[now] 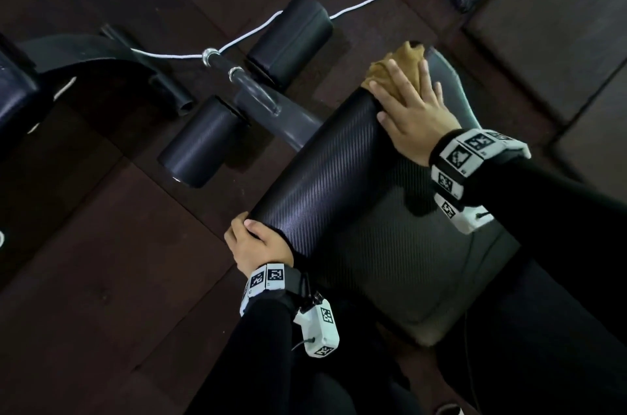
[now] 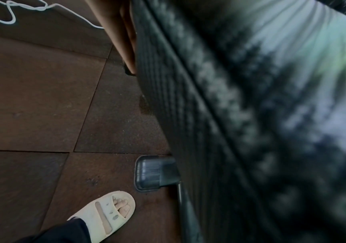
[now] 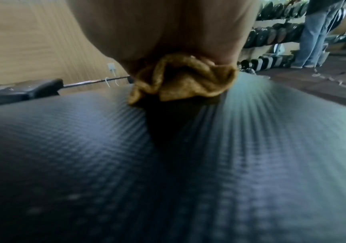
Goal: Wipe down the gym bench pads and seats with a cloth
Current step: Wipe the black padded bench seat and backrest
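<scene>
The right hand (image 1: pixel 412 109) is lying flat with its fingers (image 1: pixel 397 73) spread and straight, palm pressing down at the far end of the black textured roller pad (image 1: pixel 315 173). The left hand (image 1: pixel 252 245) is curling around the pad's near end, thumb on top. Both forearms are reaching forward in black sleeves (image 1: pixel 549 207), each wrist wearing a white marker-covered camera band (image 1: pixel 471 151).

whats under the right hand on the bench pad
A bunched yellow-brown cloth lies under the right hand, whose spread fingers press it onto the far end of the black roll pad. Its edges stick out past the fingers; the part beneath the palm is hidden.
</scene>
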Available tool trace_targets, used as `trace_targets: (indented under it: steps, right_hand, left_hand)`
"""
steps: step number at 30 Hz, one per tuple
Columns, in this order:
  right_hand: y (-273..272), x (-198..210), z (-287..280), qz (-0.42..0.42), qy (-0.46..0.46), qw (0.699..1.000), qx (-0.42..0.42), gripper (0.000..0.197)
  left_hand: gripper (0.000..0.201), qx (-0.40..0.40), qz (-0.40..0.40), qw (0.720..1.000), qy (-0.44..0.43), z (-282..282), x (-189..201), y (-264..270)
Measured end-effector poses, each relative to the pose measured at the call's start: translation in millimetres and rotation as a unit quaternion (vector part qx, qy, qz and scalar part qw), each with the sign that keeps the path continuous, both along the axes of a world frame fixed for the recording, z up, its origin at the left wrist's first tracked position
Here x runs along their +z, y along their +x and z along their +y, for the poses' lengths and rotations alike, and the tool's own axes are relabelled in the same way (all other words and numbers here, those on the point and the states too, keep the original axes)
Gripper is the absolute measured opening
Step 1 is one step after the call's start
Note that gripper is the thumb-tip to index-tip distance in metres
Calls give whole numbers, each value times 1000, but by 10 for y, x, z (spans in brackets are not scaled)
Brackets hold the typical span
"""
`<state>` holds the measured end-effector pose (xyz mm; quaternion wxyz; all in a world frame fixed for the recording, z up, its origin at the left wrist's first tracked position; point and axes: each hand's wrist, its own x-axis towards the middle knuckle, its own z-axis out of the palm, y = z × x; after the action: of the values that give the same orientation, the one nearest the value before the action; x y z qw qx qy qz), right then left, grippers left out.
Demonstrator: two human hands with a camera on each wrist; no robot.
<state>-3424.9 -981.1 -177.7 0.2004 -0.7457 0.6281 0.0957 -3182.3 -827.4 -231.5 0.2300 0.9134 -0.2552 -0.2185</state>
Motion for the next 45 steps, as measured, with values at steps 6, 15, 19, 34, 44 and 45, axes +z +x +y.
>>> trace_targets:
  steps: [6, 15, 19, 34, 44, 45]
  right_hand:
    - [-303, -87, -413, -10, -12, 996, -92, 50]
    - [-471, -121, -684, -76, 18, 963, -256, 49]
    - [-738, -148, -342, -100, 34, 948, -300, 46]
    - [-1226, -154, 551, -71, 74, 960, -262, 44]
    - [-1232, -174, 636, -95, 58, 952, -286, 45]
    - [-1310, -171, 770, -89, 57, 952, -287, 44]
  left_hand:
    - [39, -5, 3, 1000, 3, -10, 42, -10]
    - [42, -8, -10, 1000, 3, -30, 55, -6]
    - [42, -9, -13, 1000, 2, -24, 57, -10]
    - [32, -10, -17, 1000, 8, -51, 115, -27]
    - [34, -21, -48, 998, -24, -48, 54, -26]
    - [36, -21, -50, 998, -24, -45, 41, -20]
